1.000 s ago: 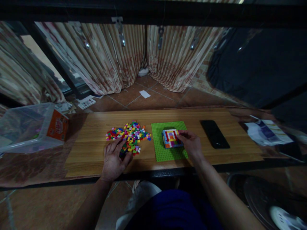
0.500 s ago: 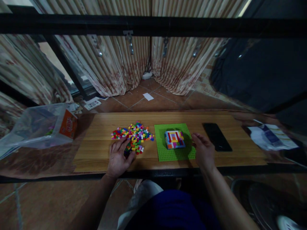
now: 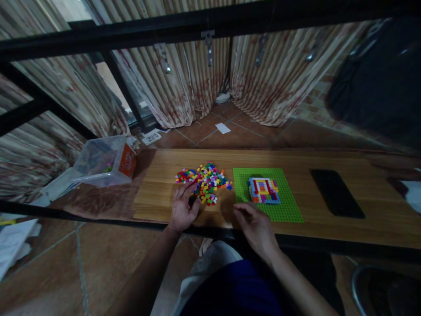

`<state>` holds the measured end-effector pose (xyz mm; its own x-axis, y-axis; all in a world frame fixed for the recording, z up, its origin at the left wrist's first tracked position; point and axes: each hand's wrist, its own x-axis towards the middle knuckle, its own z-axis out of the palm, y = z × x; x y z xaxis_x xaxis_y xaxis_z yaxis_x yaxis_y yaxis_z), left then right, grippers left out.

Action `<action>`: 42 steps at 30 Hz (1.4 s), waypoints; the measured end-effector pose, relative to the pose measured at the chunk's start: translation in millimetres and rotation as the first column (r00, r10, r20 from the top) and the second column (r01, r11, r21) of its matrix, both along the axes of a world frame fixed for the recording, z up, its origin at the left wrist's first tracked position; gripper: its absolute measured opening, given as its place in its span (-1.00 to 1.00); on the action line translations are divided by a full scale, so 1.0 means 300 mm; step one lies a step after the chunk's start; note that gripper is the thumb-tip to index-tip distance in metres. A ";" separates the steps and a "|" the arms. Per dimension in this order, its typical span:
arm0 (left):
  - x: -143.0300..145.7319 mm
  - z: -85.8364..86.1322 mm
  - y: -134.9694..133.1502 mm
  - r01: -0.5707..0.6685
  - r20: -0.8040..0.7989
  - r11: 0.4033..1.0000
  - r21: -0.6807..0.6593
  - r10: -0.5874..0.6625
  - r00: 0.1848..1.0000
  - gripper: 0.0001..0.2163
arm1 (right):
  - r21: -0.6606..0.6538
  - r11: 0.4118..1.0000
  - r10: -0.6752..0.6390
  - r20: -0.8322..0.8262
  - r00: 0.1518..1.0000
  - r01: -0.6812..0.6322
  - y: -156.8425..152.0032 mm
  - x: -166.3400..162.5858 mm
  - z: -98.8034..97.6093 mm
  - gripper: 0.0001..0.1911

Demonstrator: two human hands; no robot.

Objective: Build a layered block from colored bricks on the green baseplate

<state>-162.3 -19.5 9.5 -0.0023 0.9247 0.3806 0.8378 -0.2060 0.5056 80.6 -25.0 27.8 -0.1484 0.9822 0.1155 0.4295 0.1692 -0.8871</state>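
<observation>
A pile of small multicoloured building bricks [image 3: 210, 177] lies spread on the wooden board. My left hand [image 3: 184, 208] rests at its near left edge, fingers stretched out over the bricks and thumb apart. To the right sits a green baseplate [image 3: 289, 208], carrying a low rectangular brick build [image 3: 263, 190] with blue-white sides and a red, yellow and white pattern on top. My right hand [image 3: 258, 228] hovers at the baseplate's near left corner, its fingers half curled with a small gap between thumb and index finger. No brick shows in it.
A black flat tablet-like object [image 3: 337, 193] lies on the wooden board [image 3: 158, 175], right of the baseplate. At the far left stands a clear plastic box [image 3: 98, 162] with an orange label. Papers [image 3: 151, 138] lie behind the board, and a dark rail crosses above.
My right hand has moved left, from the right side of the brick build to the baseplate's near left corner. My left hand stays by the pile. The view has turned left.
</observation>
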 end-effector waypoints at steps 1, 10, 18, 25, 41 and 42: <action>-0.001 0.000 -0.001 -0.004 0.012 1.000 -0.004 0.004 1.000 -0.61 | 0.011 0.999 0.041 0.025 0.999 -0.041 0.002 -0.021 -0.007 -0.80; -0.007 -0.008 -0.001 -0.013 0.094 1.000 0.017 0.012 0.996 -0.64 | 0.189 0.959 0.171 0.214 0.962 -0.212 0.065 -0.147 -0.054 -0.79; -0.006 -0.015 0.000 -0.027 0.098 0.999 0.027 0.025 0.995 -0.64 | 0.243 0.932 0.167 0.374 0.912 -0.270 0.134 -0.194 -0.061 -0.78; -0.005 -0.014 0.000 -0.017 0.117 0.999 0.033 0.013 0.993 -0.64 | 0.264 0.940 0.092 0.419 0.903 -0.218 0.168 -0.124 -0.057 -0.79; -0.008 -0.016 -0.005 -0.021 0.077 0.998 0.053 0.017 0.997 -0.62 | 0.205 0.960 0.052 0.538 0.841 -0.191 0.157 -0.191 -0.040 -0.80; -0.007 -0.014 -0.007 -0.026 0.076 0.997 0.070 0.021 0.997 -0.62 | 0.206 0.964 0.043 0.503 0.863 -0.169 0.156 -0.189 -0.037 -0.80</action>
<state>-164.5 -21.5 5.1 -0.0546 0.8948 0.4432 0.8033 -0.2243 0.5518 24.0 21.9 16.6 -0.3489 0.9098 0.2249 0.7644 0.4152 -0.4933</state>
